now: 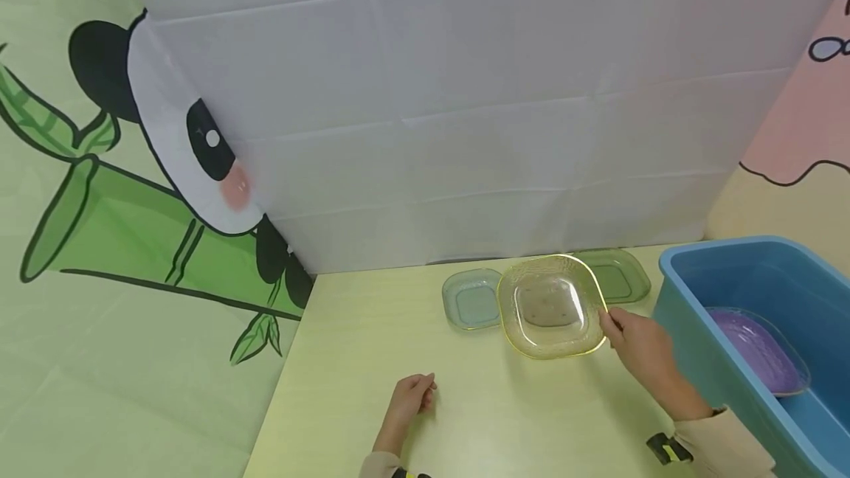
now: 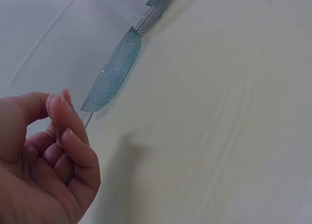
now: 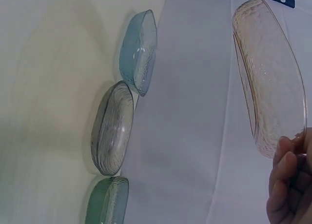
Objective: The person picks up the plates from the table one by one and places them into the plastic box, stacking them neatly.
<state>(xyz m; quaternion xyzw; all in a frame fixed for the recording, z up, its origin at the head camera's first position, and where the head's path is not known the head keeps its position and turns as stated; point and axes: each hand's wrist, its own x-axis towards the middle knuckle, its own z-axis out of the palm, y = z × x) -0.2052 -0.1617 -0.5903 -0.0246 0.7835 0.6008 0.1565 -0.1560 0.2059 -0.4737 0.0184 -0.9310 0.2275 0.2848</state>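
Note:
My right hand (image 1: 643,349) pinches the right edge of a clear, yellow-tinted square dish (image 1: 561,341), held above the table. In the right wrist view this dish (image 3: 275,72) looks pinkish and stands on edge. Beneath it, at the back of the table, a grey clear dish (image 3: 113,131) sits between a blue dish (image 1: 470,299) and a green dish (image 1: 619,276). Over the front of the table is my left hand (image 1: 410,398), fingers loosely curled and holding nothing. The blue dish (image 2: 114,70) lies beyond that hand in the left wrist view.
A deep blue plastic bin (image 1: 700,319) stands to the right, with a purple dish (image 1: 757,349) inside. White cloth (image 1: 465,131) hangs along the table's back edge. A green cloth with a panda print (image 1: 166,124) hangs at left.

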